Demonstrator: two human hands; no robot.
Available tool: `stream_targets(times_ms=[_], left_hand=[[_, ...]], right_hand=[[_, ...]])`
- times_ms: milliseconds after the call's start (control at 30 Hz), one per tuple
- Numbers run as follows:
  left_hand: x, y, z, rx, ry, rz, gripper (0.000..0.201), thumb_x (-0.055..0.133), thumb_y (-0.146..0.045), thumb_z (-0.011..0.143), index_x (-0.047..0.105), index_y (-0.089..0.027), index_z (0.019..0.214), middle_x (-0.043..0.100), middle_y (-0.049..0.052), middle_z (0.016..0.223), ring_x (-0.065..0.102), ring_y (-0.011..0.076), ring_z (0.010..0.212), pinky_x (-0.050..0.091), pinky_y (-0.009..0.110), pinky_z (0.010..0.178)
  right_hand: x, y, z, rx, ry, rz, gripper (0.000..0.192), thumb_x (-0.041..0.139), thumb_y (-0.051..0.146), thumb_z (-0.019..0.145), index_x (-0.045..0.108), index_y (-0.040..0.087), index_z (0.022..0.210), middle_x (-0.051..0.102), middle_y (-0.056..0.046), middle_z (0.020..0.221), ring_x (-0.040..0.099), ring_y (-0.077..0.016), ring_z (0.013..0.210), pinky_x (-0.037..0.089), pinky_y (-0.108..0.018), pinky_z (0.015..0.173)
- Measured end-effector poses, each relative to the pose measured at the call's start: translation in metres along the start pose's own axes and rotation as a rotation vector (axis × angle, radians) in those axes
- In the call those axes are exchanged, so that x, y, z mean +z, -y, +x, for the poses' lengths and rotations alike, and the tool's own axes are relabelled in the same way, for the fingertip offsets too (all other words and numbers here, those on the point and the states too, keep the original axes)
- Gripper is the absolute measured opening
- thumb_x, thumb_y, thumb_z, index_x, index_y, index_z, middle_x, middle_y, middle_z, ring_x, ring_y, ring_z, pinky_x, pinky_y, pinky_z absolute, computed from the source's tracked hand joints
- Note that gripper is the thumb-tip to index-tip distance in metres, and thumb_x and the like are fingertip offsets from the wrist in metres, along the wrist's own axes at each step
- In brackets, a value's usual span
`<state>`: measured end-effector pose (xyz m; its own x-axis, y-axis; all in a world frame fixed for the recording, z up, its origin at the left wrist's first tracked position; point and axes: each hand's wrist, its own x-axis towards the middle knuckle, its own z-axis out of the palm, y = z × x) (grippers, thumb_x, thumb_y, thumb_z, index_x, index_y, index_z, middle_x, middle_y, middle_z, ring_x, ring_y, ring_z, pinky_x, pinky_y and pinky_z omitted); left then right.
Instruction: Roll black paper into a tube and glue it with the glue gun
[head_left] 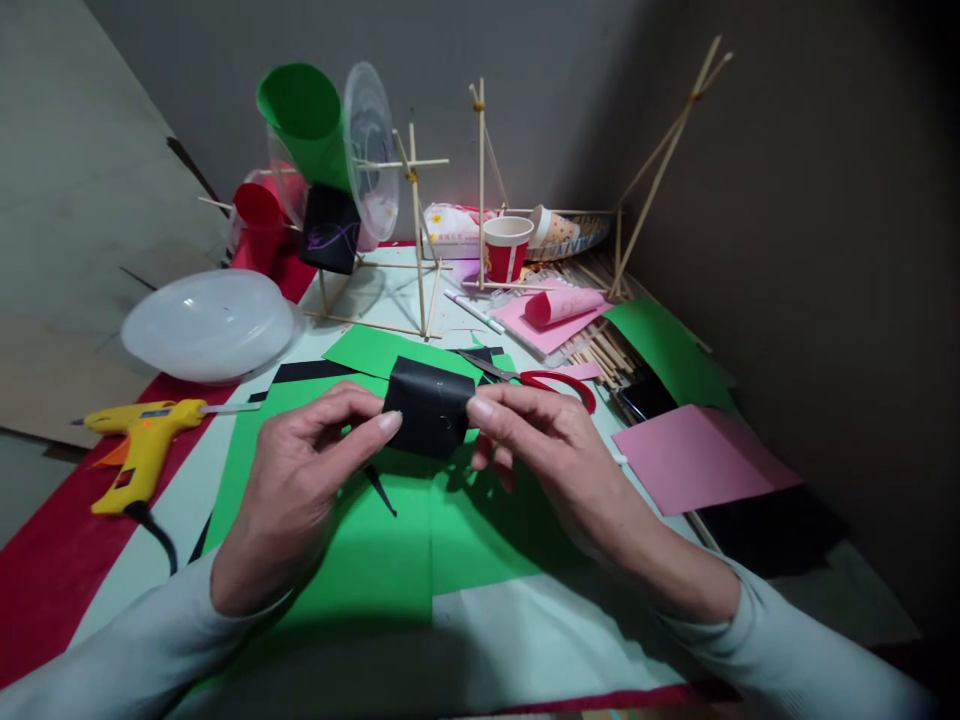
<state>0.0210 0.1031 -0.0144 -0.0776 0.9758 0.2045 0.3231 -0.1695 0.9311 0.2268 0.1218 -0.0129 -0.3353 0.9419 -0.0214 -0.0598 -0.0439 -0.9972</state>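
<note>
Both the left hand [296,490] and right hand [555,450] pinch a rolled black paper piece [429,405] above green sheets [405,540], with red scissors [544,380] just behind, a yellow glue gun [142,435] left, pink paper [697,455] right

The table [525,640] carries green paper [390,540], pink paper [694,455], a glue gun [142,435] and scissors [540,380].

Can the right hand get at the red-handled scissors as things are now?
Probably yes: the red-handled scissors lie uncovered just beyond the right hand, but both hands hold the black paper roll.
</note>
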Motion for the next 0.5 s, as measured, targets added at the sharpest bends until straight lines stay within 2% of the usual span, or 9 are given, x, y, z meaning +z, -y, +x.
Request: stream_targets(times_ms=[100, 200, 333, 500], left_hand=[[0.0026, -0.0003, -0.002, -0.003, 0.012, 0.011, 0.017, 0.074, -0.029, 0.083, 0.066, -0.021, 0.07, 0.054, -0.003, 0.077, 0.046, 0.0116, 0.068, 0.034, 0.025, 0.059], [0.0043, -0.0018, -0.0038, 0.001, 0.059, 0.042, 0.021, 0.072, -0.029, 0.084, 0.063, -0.021, 0.068, 0.053, -0.002, 0.078, 0.044, 0.0114, 0.067, 0.033, 0.026, 0.057], [0.0039, -0.0013, -0.0037, -0.039, 0.113, 0.017, 0.024, 0.072, -0.031, 0.084, 0.059, -0.02, 0.066, 0.048, -0.003, 0.073, 0.04, 0.0105, 0.063, 0.03, 0.025, 0.054], [0.0033, 0.0014, -0.0022, -0.128, 0.2, -0.076, 0.034, 0.072, -0.035, 0.084, 0.053, -0.019, 0.062, 0.039, -0.005, 0.06, 0.032, 0.0081, 0.053, 0.024, 0.023, 0.047]], right_hand=[[0.0019, -0.001, 0.0023, -0.008, -0.027, 0.083, 0.025, 0.083, 0.037, 0.078, 0.066, 0.018, 0.081, 0.055, 0.007, 0.062, 0.043, -0.0067, 0.053, 0.033, -0.022, 0.049], [0.0032, -0.0047, 0.0035, -0.029, -0.061, 0.158, 0.028, 0.087, 0.029, 0.073, 0.066, 0.018, 0.089, 0.054, 0.009, 0.063, 0.039, -0.0056, 0.053, 0.032, -0.022, 0.05], [0.0016, -0.0075, 0.0032, -0.032, -0.104, 0.143, 0.038, 0.085, 0.024, 0.073, 0.066, 0.018, 0.106, 0.056, 0.01, 0.065, 0.042, -0.0057, 0.055, 0.034, -0.022, 0.052], [0.0008, -0.0046, 0.0043, -0.041, -0.138, 0.073, 0.047, 0.088, 0.022, 0.069, 0.069, 0.012, 0.111, 0.061, 0.007, 0.069, 0.049, -0.0074, 0.061, 0.039, -0.023, 0.056]])
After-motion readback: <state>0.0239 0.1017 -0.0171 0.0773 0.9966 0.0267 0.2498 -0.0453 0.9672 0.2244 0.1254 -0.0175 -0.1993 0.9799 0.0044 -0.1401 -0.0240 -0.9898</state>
